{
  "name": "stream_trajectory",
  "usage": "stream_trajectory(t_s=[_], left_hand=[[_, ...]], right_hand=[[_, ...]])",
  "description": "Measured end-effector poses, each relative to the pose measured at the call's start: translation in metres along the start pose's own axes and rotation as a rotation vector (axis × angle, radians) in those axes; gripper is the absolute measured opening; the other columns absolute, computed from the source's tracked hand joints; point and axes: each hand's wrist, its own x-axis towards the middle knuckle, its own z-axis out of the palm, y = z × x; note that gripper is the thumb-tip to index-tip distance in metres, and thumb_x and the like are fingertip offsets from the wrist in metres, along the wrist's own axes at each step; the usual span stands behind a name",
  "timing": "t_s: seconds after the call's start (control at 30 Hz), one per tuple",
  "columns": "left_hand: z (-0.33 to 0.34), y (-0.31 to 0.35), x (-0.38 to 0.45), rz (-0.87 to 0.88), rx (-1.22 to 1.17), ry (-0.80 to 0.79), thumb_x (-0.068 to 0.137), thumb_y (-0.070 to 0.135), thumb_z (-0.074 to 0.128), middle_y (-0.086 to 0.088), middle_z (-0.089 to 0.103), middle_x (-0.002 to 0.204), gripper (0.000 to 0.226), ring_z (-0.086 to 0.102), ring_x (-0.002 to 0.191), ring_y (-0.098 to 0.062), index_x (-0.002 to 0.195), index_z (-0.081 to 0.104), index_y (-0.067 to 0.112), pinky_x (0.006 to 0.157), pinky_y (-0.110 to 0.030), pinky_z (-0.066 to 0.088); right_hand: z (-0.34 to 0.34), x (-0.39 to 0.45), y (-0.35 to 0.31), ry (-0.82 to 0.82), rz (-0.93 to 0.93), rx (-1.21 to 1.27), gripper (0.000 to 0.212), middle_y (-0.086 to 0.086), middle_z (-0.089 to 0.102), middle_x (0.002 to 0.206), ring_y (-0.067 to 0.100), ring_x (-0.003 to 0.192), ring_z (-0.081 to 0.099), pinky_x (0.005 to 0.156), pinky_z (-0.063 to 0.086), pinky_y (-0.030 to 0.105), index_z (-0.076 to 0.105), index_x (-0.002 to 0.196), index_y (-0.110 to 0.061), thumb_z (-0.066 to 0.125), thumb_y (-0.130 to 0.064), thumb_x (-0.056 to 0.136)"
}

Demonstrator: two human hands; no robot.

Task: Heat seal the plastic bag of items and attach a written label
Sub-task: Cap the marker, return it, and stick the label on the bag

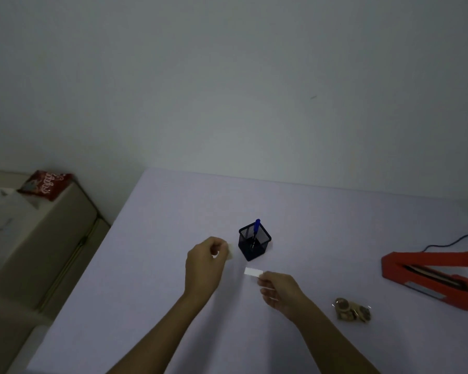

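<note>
My right hand pinches a small white label by one end, just above the table in front of the pen holder. My left hand is closed on a small pale piece, maybe the label's backing, left of the holder. A blue pen stands in the black mesh pen holder. A small clear plastic bag of brownish items lies on the table to the right of my right hand. The red heat sealer sits open at the far right.
The pale table runs back to a plain wall. A black cord trails from the sealer off the right edge. Left of the table stands a beige cabinet with a red packet on top.
</note>
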Motion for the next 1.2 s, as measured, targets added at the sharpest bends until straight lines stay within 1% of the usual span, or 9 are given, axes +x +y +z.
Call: stream_trajectory(t_s=[0.2, 0.3, 0.37, 0.5, 0.63, 0.73, 0.93, 1.07, 1.2], left_hand=[[-0.008, -0.016, 0.0, -0.087, 0.008, 0.031, 0.09, 0.02, 0.059, 0.005, 0.071, 0.081, 0.013, 0.065, 0.076, -0.011, 0.083, 0.069, 0.018, 0.064, -0.021, 0.05], [-0.01, -0.017, -0.002, -0.091, 0.032, 0.035, 0.09, 0.022, 0.058, 0.007, 0.07, 0.083, 0.014, 0.065, 0.074, -0.009, 0.08, 0.068, 0.021, 0.063, -0.022, 0.05], [-0.01, -0.017, -0.002, -0.097, 0.056, 0.046, 0.09, 0.022, 0.057, 0.007, 0.069, 0.085, 0.014, 0.065, 0.072, -0.01, 0.079, 0.066, 0.022, 0.063, -0.025, 0.051], [-0.006, -0.01, -0.005, -0.069, 0.103, 0.081, 0.091, 0.023, 0.057, 0.01, 0.067, 0.085, 0.014, 0.063, 0.072, -0.007, 0.078, 0.064, 0.025, 0.059, -0.018, 0.047], [0.004, 0.004, -0.012, 0.081, 0.155, 0.116, 0.093, 0.026, 0.058, 0.013, 0.063, 0.085, 0.01, 0.057, 0.078, -0.004, 0.084, 0.063, 0.026, 0.06, -0.009, 0.038], [0.019, 0.02, -0.012, 0.366, 0.281, 0.153, 0.089, 0.023, 0.064, 0.009, 0.065, 0.086, 0.002, 0.058, 0.081, -0.01, 0.088, 0.065, 0.021, 0.065, -0.017, 0.045], [0.054, 0.065, -0.011, 0.841, 0.407, 0.217, 0.083, 0.016, 0.069, -0.003, 0.072, 0.093, 0.009, 0.063, 0.09, -0.023, 0.091, 0.072, 0.011, 0.073, -0.031, 0.053], [0.078, 0.087, -0.017, 0.854, 0.205, 0.081, 0.087, 0.022, 0.055, 0.001, 0.071, 0.099, 0.022, 0.06, 0.099, -0.016, 0.098, 0.072, 0.013, 0.087, -0.028, 0.049], [0.107, 0.116, -0.017, 0.546, -0.076, -0.043, 0.092, 0.023, 0.057, 0.015, 0.065, 0.103, 0.018, 0.054, 0.097, 0.002, 0.108, 0.066, 0.024, 0.083, -0.011, 0.043]], right_hand=[[-0.011, 0.039, 0.047, 0.116, 0.102, -0.279, 0.011, 0.011, 0.055, 0.054, 0.014, 0.039, 0.045, 0.039, 0.036, 0.018, 0.064, 0.068, 0.002, 0.065, 0.001, 0.079], [-0.012, 0.044, 0.051, 0.129, 0.038, -0.47, 0.018, 0.009, 0.055, 0.052, 0.016, 0.04, 0.049, 0.038, 0.04, 0.02, 0.062, 0.062, -0.003, 0.072, -0.005, 0.077], [-0.012, 0.044, 0.049, 0.107, -0.011, -0.646, 0.018, 0.01, 0.06, 0.064, 0.019, 0.052, 0.055, 0.049, 0.045, 0.026, 0.063, 0.072, -0.003, 0.077, -0.014, 0.075], [-0.001, 0.018, 0.026, 0.032, -0.038, -0.702, 0.035, 0.011, 0.056, 0.085, 0.018, 0.062, 0.055, 0.046, 0.044, 0.026, 0.051, 0.11, -0.006, 0.07, -0.019, 0.083], [0.017, -0.028, -0.018, -0.094, -0.199, -0.342, 0.02, 0.012, 0.069, 0.101, 0.021, 0.08, 0.066, 0.069, 0.056, 0.029, 0.066, 0.1, -0.007, 0.064, -0.024, 0.089], [0.016, -0.067, -0.053, -0.241, -0.236, -0.096, 0.029, 0.008, 0.074, 0.103, 0.026, 0.098, 0.069, 0.083, 0.057, 0.035, 0.071, 0.106, -0.012, 0.062, -0.035, 0.09], [-0.028, -0.102, -0.094, -0.273, -0.394, 0.052, 0.032, 0.008, 0.074, 0.1, 0.023, 0.096, 0.07, 0.08, 0.054, 0.032, 0.072, 0.107, -0.01, 0.064, -0.036, 0.089], [-0.071, -0.105, -0.104, -0.214, -0.456, 0.057, 0.024, 0.009, 0.074, 0.099, 0.021, 0.089, 0.069, 0.08, 0.054, 0.032, 0.073, 0.103, -0.01, 0.063, -0.028, 0.09], [-0.123, -0.096, -0.114, -0.101, -0.466, -0.028, 0.02, 0.008, 0.075, 0.097, 0.019, 0.083, 0.067, 0.077, 0.055, 0.029, 0.071, 0.102, -0.012, 0.058, -0.024, 0.093]])
